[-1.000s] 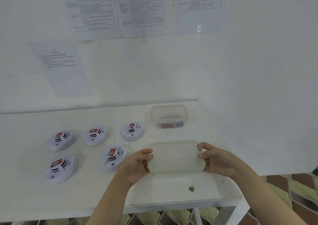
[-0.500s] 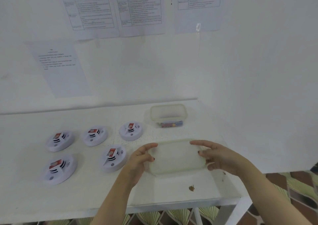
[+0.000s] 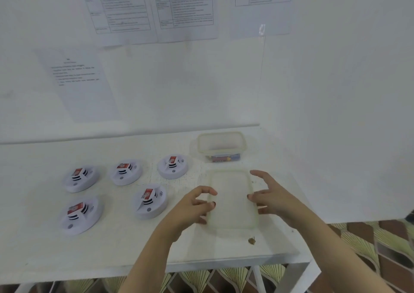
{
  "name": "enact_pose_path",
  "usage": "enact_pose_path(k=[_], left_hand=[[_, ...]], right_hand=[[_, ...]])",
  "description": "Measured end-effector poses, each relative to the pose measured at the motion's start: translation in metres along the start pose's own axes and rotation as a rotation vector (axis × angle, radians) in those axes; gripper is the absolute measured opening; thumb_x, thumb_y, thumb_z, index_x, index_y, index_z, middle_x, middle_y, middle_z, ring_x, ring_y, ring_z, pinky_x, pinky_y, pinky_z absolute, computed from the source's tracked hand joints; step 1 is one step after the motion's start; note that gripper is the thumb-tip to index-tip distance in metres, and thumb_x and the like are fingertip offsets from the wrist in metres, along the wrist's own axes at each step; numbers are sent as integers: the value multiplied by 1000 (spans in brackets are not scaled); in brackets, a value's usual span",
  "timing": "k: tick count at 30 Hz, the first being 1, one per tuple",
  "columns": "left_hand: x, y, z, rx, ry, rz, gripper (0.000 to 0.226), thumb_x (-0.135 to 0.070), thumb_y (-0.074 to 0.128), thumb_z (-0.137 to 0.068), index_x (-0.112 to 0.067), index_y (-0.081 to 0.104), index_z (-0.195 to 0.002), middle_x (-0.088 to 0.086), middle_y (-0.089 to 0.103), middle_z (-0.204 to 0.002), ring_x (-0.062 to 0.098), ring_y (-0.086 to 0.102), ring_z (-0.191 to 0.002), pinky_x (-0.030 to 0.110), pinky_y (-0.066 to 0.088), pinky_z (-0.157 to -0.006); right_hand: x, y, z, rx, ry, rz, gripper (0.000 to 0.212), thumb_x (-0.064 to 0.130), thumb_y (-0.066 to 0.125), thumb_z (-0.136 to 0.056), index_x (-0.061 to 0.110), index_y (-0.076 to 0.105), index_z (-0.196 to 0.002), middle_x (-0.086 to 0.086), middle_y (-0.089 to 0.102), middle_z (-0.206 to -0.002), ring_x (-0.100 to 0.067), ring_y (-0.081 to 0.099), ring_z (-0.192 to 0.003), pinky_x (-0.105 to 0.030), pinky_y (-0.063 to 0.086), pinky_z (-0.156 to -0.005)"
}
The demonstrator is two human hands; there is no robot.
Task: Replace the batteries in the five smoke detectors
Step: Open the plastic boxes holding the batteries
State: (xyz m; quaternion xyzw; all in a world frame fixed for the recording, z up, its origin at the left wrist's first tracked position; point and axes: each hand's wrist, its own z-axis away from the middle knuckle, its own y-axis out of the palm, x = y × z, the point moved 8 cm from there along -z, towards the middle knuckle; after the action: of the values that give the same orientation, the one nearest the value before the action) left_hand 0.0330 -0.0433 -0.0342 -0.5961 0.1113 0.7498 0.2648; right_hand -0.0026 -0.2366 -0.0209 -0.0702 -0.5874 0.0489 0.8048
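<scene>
Several white smoke detectors lie on the white table [image 3: 44, 252], each with a red battery standing up from it: three in a back row [image 3: 81, 178] [image 3: 126, 171] [image 3: 172, 166] and two nearer me [image 3: 80, 214] [image 3: 151, 201]. A clear plastic tub [image 3: 221, 146] at the back right holds batteries. Its translucent lid [image 3: 231, 199] lies flat in front of it. My left hand [image 3: 192, 207] hovers at the lid's left edge, fingers loosely curled, holding nothing. My right hand [image 3: 271, 199] is at the lid's right edge with spread fingers.
White walls close the table in at the back and right, with printed sheets [image 3: 186, 8] taped up. A small brown speck [image 3: 251, 240] lies near the front edge. Patterned floor [image 3: 369, 243] shows below and to the right.
Both hands held the lid by its short ends, lowered it flat onto the table, turned it end-on, and have now let go and opened.
</scene>
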Motion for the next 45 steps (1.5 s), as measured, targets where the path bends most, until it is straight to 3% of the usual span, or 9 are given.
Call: enact_pose_path(k=[8,15,19,23,26,32,38,41,45], left_hand=[[9,6,-8,-17,-49,396,29,12,53,-87,-13,64,-97,8,70,-85,20,64,-74,31,51,-70],[19,14,-16,112,-140,653,29,12,54,-76,-17,52,-75,6,69,-85,24,65,-73,34,48,-66],[18,5,-22,-24,-79,626,38,19,45,-86,-15,43,-70,0,62,-60,13,65,-55,22,50,-48],[19,1,-24,-68,-30,536,32,17,50,-86,-13,54,-77,5,62,-71,13,63,-58,22,49,-52],[16,-1,-21,-95,22,489,32,13,63,-76,-14,65,-93,7,65,-82,14,67,-68,24,53,-63],[-6,-15,-26,-192,129,398,44,-8,70,-73,-29,66,-111,-2,72,-106,13,66,-96,27,50,-87],[-12,-25,-20,-221,72,86,18,-6,69,-84,-24,72,-87,-5,69,-98,10,59,-79,20,43,-68],[-9,-22,-10,-261,81,-1,15,-8,73,-81,-21,68,-85,-8,64,-103,3,55,-79,11,43,-54],[-3,-15,4,-331,92,47,13,-8,74,-81,-19,67,-85,-16,57,-102,4,54,-82,13,43,-49]], right_hand=[[-12,9,-10,160,78,-286,21,-4,54,-89,13,65,-94,-4,66,-91,-22,60,-81,-30,51,-71],[-20,12,-19,249,131,-390,26,-5,50,-90,14,59,-76,2,63,-77,-17,59,-70,-27,47,-63],[-17,6,-28,143,48,-367,33,0,53,-91,18,62,-65,-1,56,-69,-12,50,-53,-20,37,-46],[-17,10,-24,181,-15,-223,16,11,57,-92,22,68,-94,-6,63,-89,-19,59,-73,-29,50,-67],[-18,13,-15,231,-46,-173,32,9,66,-85,26,62,-113,-2,59,-122,-24,64,-103,-37,54,-86],[9,7,-20,310,-141,37,52,2,62,-75,34,57,-115,5,49,-134,-18,59,-90,-42,45,-88],[33,-1,-43,166,-201,265,51,-10,47,-86,32,60,-112,10,42,-142,-14,58,-91,-25,43,-90],[35,-1,-45,79,-264,328,46,-5,50,-90,36,61,-108,12,44,-141,-16,53,-114,-25,43,-92],[31,-9,-35,-81,-295,407,31,17,56,-93,40,58,-113,13,49,-133,-13,54,-111,-21,39,-84]])
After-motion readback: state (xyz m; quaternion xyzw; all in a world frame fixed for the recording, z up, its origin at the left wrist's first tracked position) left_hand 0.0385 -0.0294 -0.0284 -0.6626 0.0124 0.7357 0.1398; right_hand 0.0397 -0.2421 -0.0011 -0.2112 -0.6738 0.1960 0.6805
